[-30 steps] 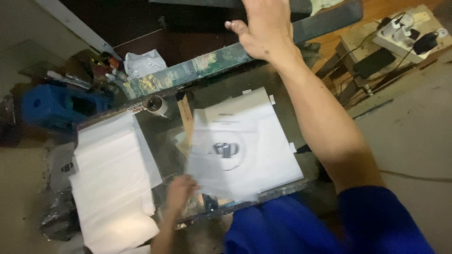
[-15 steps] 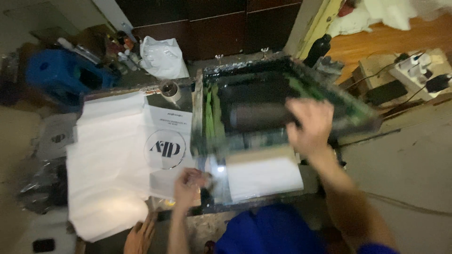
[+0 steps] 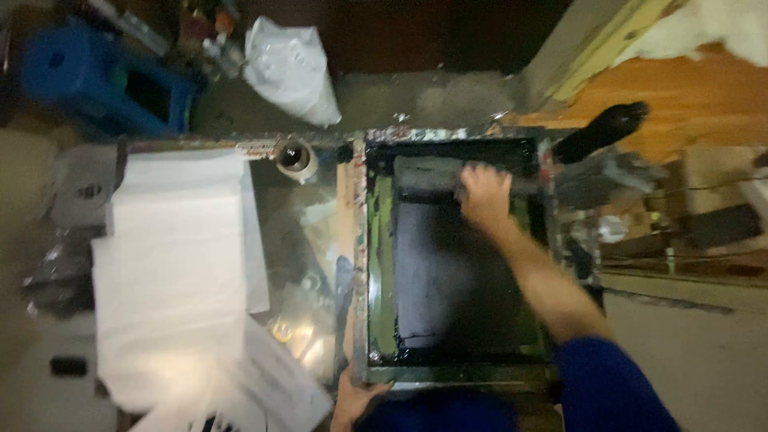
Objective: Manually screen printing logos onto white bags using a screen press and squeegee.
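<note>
Squeegee point(image 3: 448, 182) under right grip point(image 3: 485, 194)

Right arm: a blue sleeve point(image 3: 608, 384) of plain cloth covers the upper arm and ends above the elbow, leaving the forearm and the right hand point(image 3: 484, 196) bare; no glove, watch, ring or band can be made out, though the picture is blurred. Left hand point(image 3: 356, 400): bare, only partly in view at the lower edge, with no sleeve visible at the wrist. The torso shows the same blue fabric point(image 3: 440, 412) along the bottom edge, without visible markings or fastenings.
</note>
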